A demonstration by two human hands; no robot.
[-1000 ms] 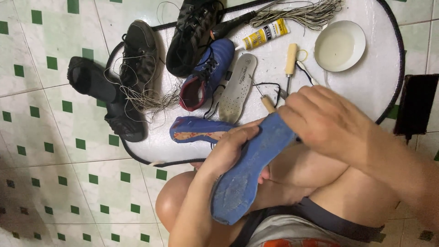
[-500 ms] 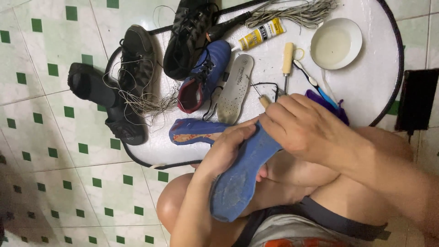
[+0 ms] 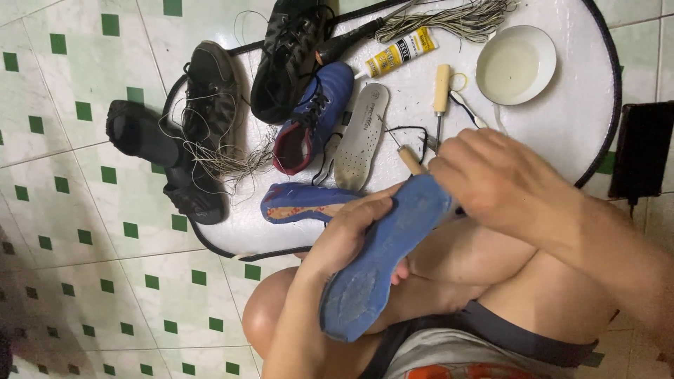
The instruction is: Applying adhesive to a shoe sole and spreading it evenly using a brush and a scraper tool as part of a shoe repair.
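On the white round surface (image 3: 576, 133) at 12 o'clock we see black shoes and a blue shoe (image 3: 312, 116). Our left hand (image 3: 347, 235) wraps the blue sole (image 3: 382, 263) above our knees. Our right hand (image 3: 491, 179) closes on a wooden-handled awl (image 3: 409, 160) at the sole's 1 o'clock end.

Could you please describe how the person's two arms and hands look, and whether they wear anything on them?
Both arms are bare, with no sleeves showing. The left hand and the right hand wear no gloves, and no rings, watch or bracelet can be seen on them. The nails look short. The right forearm fills more of the picture because it is nearer the camera.
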